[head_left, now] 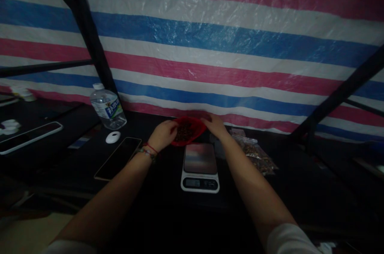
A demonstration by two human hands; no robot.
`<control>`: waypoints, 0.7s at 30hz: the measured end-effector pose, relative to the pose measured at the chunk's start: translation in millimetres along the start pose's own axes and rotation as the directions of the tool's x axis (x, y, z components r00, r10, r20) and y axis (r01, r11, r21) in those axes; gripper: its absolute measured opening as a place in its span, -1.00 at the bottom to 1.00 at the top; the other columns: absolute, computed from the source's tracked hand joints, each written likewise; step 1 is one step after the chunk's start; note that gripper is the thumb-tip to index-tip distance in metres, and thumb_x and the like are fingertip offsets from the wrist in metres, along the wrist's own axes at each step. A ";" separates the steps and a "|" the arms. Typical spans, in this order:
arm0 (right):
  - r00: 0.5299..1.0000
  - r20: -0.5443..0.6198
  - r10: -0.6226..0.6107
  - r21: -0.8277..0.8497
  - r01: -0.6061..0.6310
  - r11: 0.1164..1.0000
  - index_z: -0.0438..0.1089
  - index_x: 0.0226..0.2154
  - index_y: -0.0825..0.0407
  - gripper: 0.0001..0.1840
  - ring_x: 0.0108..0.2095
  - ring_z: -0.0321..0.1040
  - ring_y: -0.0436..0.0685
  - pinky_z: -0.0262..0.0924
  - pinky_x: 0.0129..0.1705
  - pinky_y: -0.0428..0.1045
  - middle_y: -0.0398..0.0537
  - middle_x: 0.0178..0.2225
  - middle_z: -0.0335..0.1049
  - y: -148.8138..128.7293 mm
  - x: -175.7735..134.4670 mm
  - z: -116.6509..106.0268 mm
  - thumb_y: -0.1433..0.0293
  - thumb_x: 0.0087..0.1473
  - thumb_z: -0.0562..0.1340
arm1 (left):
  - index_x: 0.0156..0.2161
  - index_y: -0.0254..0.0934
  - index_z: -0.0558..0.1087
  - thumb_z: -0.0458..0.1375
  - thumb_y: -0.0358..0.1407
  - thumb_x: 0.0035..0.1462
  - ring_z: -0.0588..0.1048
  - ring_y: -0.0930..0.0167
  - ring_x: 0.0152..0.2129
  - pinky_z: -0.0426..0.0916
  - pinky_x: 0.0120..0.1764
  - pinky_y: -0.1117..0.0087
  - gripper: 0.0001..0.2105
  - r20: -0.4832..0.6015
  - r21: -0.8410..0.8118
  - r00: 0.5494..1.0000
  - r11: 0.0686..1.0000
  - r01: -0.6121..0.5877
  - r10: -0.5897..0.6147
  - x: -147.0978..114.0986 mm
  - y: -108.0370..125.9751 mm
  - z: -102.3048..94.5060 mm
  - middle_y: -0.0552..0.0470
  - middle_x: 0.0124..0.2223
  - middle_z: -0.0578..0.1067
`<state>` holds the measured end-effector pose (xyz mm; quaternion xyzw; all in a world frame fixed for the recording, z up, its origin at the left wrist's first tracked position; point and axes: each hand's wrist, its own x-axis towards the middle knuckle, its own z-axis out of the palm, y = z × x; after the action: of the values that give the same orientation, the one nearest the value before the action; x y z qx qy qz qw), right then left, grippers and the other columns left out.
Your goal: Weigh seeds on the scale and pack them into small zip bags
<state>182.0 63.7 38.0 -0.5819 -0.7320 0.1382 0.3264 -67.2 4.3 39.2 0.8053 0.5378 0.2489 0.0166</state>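
Observation:
A red bowl (198,127) with small dark brown pieces (184,131) in it is at the back of the black table, just beyond a digital kitchen scale (200,160). My left hand (164,134) grips the bowl's left rim, fingers closed and thumb toward the inside. On the opposite rim, my right hand (215,125) is closed with its fingertips at the edge, partly hidden. The scale has a white body and a shiny weighing plate bearing nothing; its display is too dim to read. Clear plastic bags (256,155) of brownish pieces lie to the right of my right forearm.
Left of my left hand lie a dark phone (120,158) and a white oval object (113,137). A clear plastic bottle (108,108) stands behind them. Another phone (31,137) rests farther left. Black frame posts (90,26) and a striped plastic sheet (210,54) bound the back.

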 end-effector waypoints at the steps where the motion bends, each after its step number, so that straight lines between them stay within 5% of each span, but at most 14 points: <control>1: 1.000 0.001 -0.007 -0.021 0.007 1.000 0.34 -0.02 0.05 -0.50 -0.03 0.31 0.20 0.15 -0.01 0.06 0.08 -0.04 0.38 4.4 -4.0 -6.9 0.14 0.04 0.16 | -0.19 -0.23 0.49 -0.08 -0.34 0.12 0.44 0.33 -0.20 0.29 -0.08 0.35 -0.70 0.086 0.000 0.996 1.000 -0.018 0.018 4.7 2.2 4.4 -0.06 -0.14 0.51; 3: 1.000 0.026 0.012 -0.106 -0.009 0.994 0.33 0.00 0.08 -0.45 0.00 0.28 0.24 0.12 0.03 0.08 0.13 -0.01 0.35 15.4 -14.6 -14.9 0.12 0.01 0.19 | -0.25 -0.25 0.51 -0.05 -0.37 0.08 0.46 0.31 -0.24 0.30 -0.12 0.35 -0.72 0.204 0.038 0.979 0.999 0.004 -0.012 14.9 3.0 17.6 -0.08 -0.17 0.53; 6: 0.994 0.086 0.069 -0.223 -0.048 0.974 0.28 0.04 0.13 -0.34 0.03 0.24 0.29 0.11 0.04 0.11 0.20 0.03 0.30 33.8 -31.1 -9.1 0.19 -0.10 0.29 | -0.16 -0.29 0.49 0.01 -0.28 0.06 0.47 0.24 -0.21 0.30 -0.13 0.30 -0.71 0.226 0.112 0.968 0.990 0.085 -0.108 27.4 -1.5 41.4 -0.16 -0.14 0.52; 11: 0.983 0.150 0.103 -0.193 -0.073 0.979 0.40 -0.11 0.13 -0.63 -0.05 0.34 0.19 0.15 0.02 0.03 0.13 -0.09 0.41 49.6 -41.9 9.9 0.46 -0.05 0.23 | -0.12 -0.36 0.47 0.08 -0.17 0.03 0.48 0.17 -0.22 0.32 -0.16 0.24 -0.64 0.310 0.141 0.931 0.978 0.154 -0.191 33.2 -9.7 65.2 -0.25 -0.14 0.51; 16: 0.995 -0.074 0.071 0.237 -0.052 0.970 0.39 -0.16 0.07 -0.70 -0.16 0.38 0.12 0.26 -0.09 0.04 0.03 -0.16 0.43 12.0 -46.4 -1.6 0.28 0.08 0.14 | -0.12 -0.27 0.50 0.02 -0.35 0.08 0.45 0.28 -0.15 0.27 -0.06 0.32 -0.71 0.271 0.020 0.963 1.000 -0.004 -0.002 28.6 -12.2 62.5 -0.11 -0.10 0.51; 19: 0.992 0.124 -0.022 0.576 -0.054 0.816 0.30 -0.09 -0.03 -0.64 -0.27 0.40 0.05 0.35 -0.32 -0.03 -0.08 -0.20 0.41 -28.6 -48.9 4.1 0.17 0.14 0.05 | -0.12 -0.24 0.50 0.04 -0.31 0.09 0.44 0.31 -0.14 0.26 -0.03 0.35 -0.72 0.229 -0.054 0.969 0.995 -0.082 0.093 25.7 -14.7 57.2 -0.05 -0.09 0.51; 21: 0.968 0.230 -0.101 0.578 -0.052 0.814 0.28 -0.09 -0.02 -0.64 -0.34 0.40 0.02 0.33 -0.38 -0.06 -0.11 -0.25 0.41 -48.2 -44.0 18.8 0.19 0.07 0.15 | -0.14 -0.25 0.50 0.07 -0.20 0.09 0.47 0.30 -0.19 0.29 -0.09 0.36 -0.71 0.235 -0.036 0.971 0.999 -0.033 0.041 23.8 -17.8 55.3 -0.07 -0.14 0.53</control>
<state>138.0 11.8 38.0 -0.4232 -0.6975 0.4223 0.3950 -52.2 45.9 -5.3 0.8387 0.5128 0.1603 0.0886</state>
